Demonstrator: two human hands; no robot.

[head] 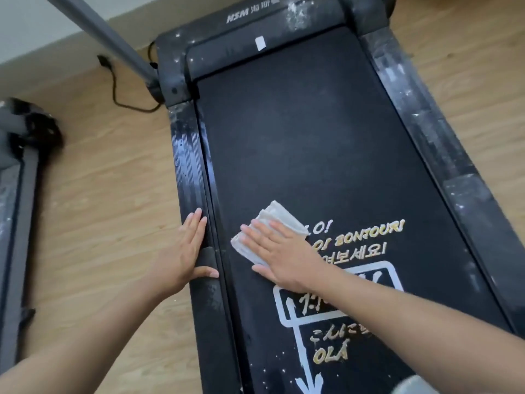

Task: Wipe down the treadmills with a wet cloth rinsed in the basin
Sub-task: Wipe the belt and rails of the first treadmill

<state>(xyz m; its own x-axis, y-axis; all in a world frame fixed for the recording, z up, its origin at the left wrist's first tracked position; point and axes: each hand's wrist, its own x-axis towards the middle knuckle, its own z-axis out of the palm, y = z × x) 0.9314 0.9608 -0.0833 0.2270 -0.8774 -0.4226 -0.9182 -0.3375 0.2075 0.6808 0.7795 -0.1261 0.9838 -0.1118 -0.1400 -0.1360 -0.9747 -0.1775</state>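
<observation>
A black treadmill fills the middle of the head view, its belt printed with white and gold lettering. A folded pale cloth lies on the belt near the left edge. My right hand presses flat on the cloth with straight fingers. My left hand rests flat on the treadmill's left side rail, thumb stretched toward the belt. White dust smears the right side rail and the front motor cover. No basin is in view.
A grey upright post slants up from the treadmill's front left corner. A black power cable runs over the wooden floor to a wall plug. Part of a second treadmill stands at the left edge.
</observation>
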